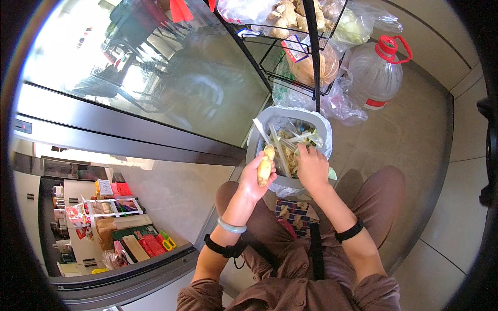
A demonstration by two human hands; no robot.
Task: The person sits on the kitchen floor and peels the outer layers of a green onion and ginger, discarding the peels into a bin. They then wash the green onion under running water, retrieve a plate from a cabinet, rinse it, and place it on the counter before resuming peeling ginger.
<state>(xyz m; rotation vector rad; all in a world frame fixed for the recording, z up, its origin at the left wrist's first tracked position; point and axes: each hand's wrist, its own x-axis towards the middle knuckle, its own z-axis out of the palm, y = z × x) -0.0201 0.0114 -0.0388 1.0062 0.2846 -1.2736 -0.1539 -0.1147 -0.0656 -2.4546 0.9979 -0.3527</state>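
Observation:
A piece of ginger root (265, 166), pale yellow and apparently peeled over much of its surface, lies in my left hand (253, 177), gripped between thumb and fingers. That hand is at the near left rim of a grey trash bin (253, 145) lined with a white plastic bag. My right hand (312, 167) reaches over the bin's right side, back of the hand up and fingers pointing down into it. Its fingertips are partly hidden, so whether they pinch anything cannot be seen. Inside the bin are food scraps (290, 145), clear plastic and several pale strips.
Beyond the bin stands a black wire rack (317, 58) with bagged ginger (286, 17) and other produce. A large clear plastic jug (375, 77) with a red cap is right of it. A glass sliding door (186, 77) borders the left. Boxes (149, 245) lie past the door frame.

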